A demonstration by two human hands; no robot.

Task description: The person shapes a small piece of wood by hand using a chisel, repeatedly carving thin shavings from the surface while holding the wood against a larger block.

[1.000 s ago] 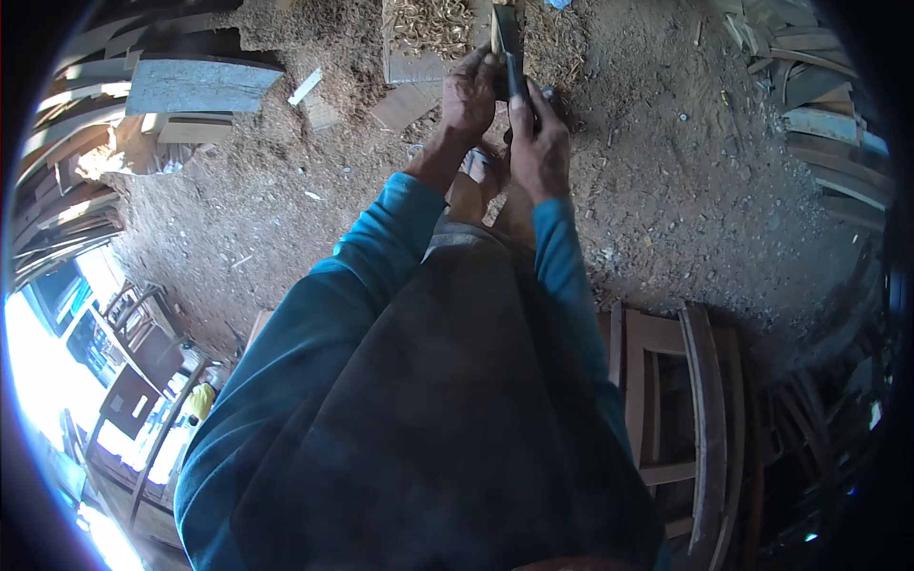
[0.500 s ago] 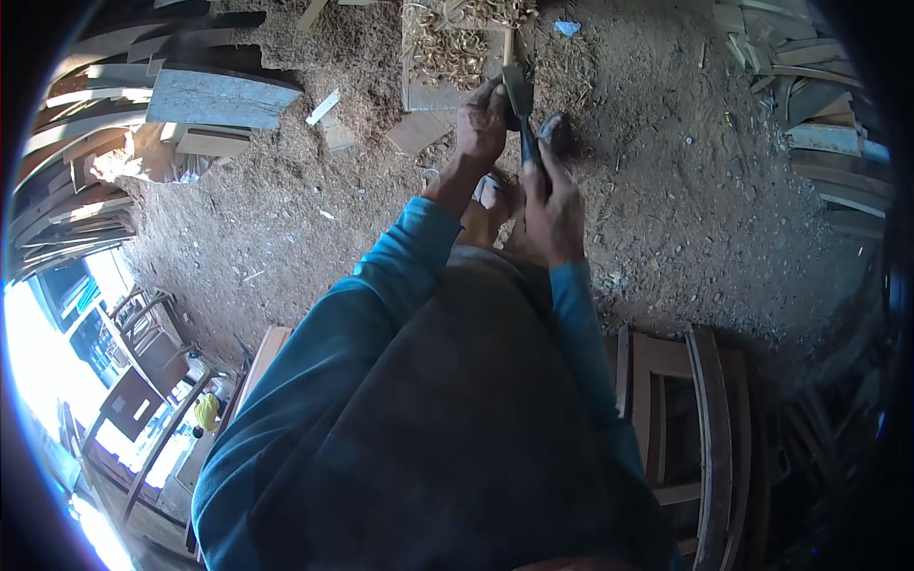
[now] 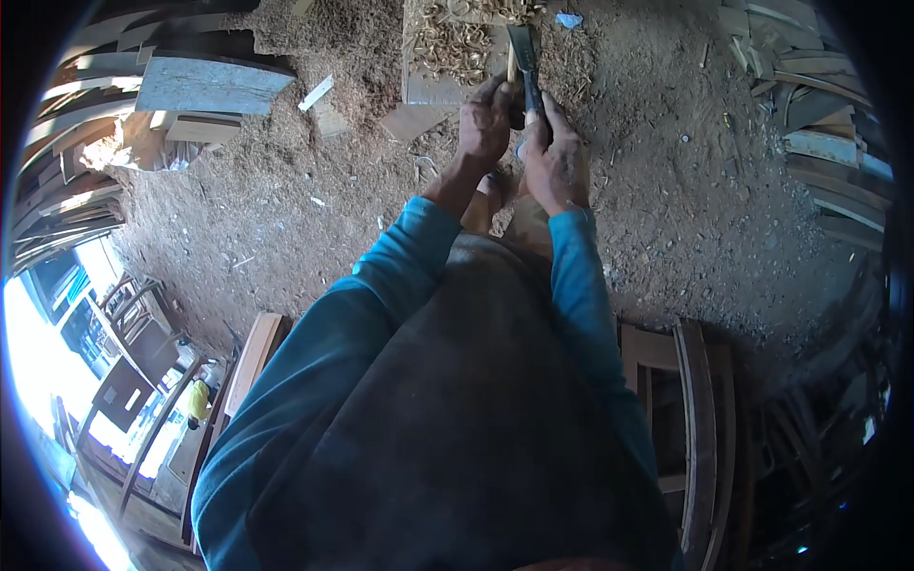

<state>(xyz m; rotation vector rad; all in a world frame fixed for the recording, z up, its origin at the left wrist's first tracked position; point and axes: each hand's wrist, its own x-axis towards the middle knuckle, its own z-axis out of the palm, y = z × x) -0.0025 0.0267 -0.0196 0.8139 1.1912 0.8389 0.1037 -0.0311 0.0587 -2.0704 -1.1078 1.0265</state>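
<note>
My left hand [image 3: 486, 124] is closed round the near end of a thin pale wooden stick [image 3: 511, 67]. The stick points away from me, its far part over a wooden board [image 3: 433, 92] covered in curled shavings. Just to the right, my right hand [image 3: 559, 167] grips the dark handle of a wide-bladed chisel [image 3: 523, 46]. The chisel's flat blade lies along the right side of the stick; whether its edge touches the wood cannot be made out. Both hands are close together, above my feet.
Curled wood shavings [image 3: 452, 48] and sawdust litter the dirt floor. Stacked boards [image 3: 214, 88] lie at the far left, more planks [image 3: 824, 143] at the right. Wooden frames [image 3: 695, 419] stand near right. A person in yellow [image 3: 197, 402] is in the lower left background.
My right hand and the chisel have moved away from me, the blade sliding farther out along the stick. My left hand has stayed nearly in place.
</note>
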